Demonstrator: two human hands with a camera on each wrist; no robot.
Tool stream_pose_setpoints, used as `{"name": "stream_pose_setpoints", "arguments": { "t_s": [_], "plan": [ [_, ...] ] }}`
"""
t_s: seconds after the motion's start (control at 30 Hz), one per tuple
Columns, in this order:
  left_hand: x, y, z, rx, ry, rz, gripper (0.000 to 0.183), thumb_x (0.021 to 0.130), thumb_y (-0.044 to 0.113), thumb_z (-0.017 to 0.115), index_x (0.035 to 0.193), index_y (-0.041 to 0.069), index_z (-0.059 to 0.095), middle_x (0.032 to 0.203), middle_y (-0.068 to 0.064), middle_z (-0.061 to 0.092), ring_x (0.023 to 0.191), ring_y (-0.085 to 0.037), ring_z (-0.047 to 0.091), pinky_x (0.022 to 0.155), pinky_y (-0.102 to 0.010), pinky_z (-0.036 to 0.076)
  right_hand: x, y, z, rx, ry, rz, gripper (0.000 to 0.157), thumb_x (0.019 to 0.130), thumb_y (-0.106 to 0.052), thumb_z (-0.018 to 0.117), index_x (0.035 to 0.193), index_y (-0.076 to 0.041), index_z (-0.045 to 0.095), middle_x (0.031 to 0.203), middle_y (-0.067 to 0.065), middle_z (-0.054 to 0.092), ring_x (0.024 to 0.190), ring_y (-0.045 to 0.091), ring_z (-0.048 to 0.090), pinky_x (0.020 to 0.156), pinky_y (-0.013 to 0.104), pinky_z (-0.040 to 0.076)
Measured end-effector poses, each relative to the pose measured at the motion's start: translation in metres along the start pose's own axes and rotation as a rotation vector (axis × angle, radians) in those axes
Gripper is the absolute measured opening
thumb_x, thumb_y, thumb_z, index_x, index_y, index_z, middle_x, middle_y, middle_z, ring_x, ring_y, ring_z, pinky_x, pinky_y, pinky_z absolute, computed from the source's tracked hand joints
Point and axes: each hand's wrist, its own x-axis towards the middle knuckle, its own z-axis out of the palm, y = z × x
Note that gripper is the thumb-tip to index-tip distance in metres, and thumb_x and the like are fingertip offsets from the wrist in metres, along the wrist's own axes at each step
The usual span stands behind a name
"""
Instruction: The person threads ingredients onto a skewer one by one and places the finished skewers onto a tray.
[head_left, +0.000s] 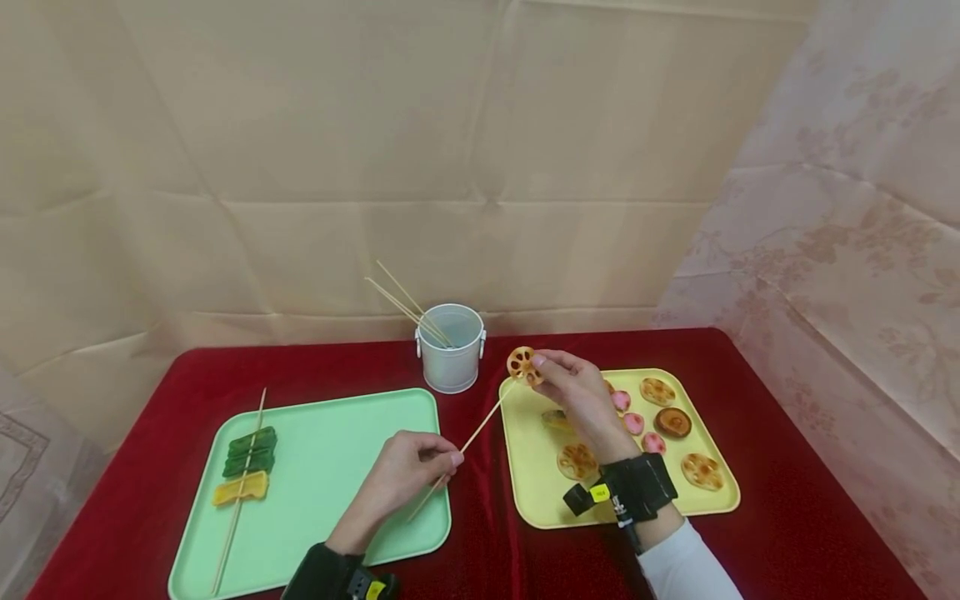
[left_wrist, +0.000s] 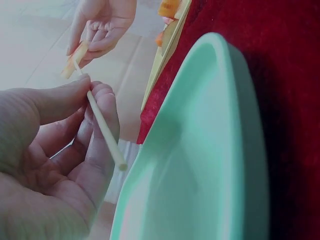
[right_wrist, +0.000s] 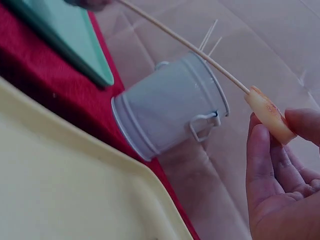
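My left hand (head_left: 411, 471) pinches a thin wooden skewer (head_left: 483, 423) between thumb and fingers, over the right end of the green tray (head_left: 330, 450). The skewer slants up to the right. My right hand (head_left: 581, 396) pinches a lotus root slice (head_left: 522, 365) by its edge, above the far left corner of the yellow tray (head_left: 528, 500). In the right wrist view the skewer's tip meets the edge of the lotus root slice (right_wrist: 270, 115); whether it has gone in I cannot tell. The left wrist view shows the skewer's blunt end (left_wrist: 120, 162) sticking out below my left thumb.
A white bucket (head_left: 452, 362) with several skewers (head_left: 405, 300) stands behind the trays. A loaded skewer with green pieces (head_left: 250, 452) and a yellow piece (head_left: 242, 488) lies on the green tray. Lotus slices (head_left: 702, 472), pink pieces (head_left: 633, 423) and a mushroom (head_left: 672, 422) lie on the yellow tray.
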Motion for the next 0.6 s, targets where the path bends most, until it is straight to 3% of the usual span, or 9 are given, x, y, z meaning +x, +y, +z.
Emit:
{"name": "stream_pose_setpoints", "arguments": {
  "t_s": [0.23, 0.4, 0.6],
  "plan": [
    [0.004, 0.0, 0.009, -0.038, 0.094, 0.049, 0.015, 0.089, 0.013, 0.068, 0.088, 0.0, 0.073, 0.068, -0.001, 0.066, 0.059, -0.01, 0.062, 0.055, -0.023, 0.051, -0.004, 0.004, 0.004, 0.03, -0.045, 0.026, 0.032, 0.088, -0.028, 0.069, 0.106, -0.003, 0.064, 0.091, 0.003, 0.063, 0.08, 0.012, 0.063, 0.079, 0.027, 0.054],
    [0.007, 0.003, 0.015, -0.074, 0.128, 0.039, 0.017, 0.089, 0.015, 0.068, 0.087, -0.001, 0.073, 0.066, -0.002, 0.065, 0.056, -0.01, 0.06, 0.052, -0.022, 0.049, -0.005, 0.008, 0.007, -0.026, -0.036, 0.012, 0.041, 0.086, -0.028, 0.071, 0.111, 0.003, 0.064, 0.096, 0.005, 0.063, 0.084, 0.014, 0.063, 0.08, 0.028, 0.054],
    [0.011, 0.009, 0.018, -0.119, 0.154, 0.024, 0.018, 0.089, 0.014, 0.067, 0.087, -0.004, 0.073, 0.066, -0.005, 0.065, 0.057, -0.011, 0.059, 0.053, -0.024, 0.05, -0.008, 0.01, 0.014, -0.168, -0.033, -0.004, 0.05, 0.083, -0.035, 0.073, 0.113, 0.004, 0.065, 0.102, 0.011, 0.066, 0.087, 0.018, 0.064, 0.08, 0.031, 0.054]
  ]
}}
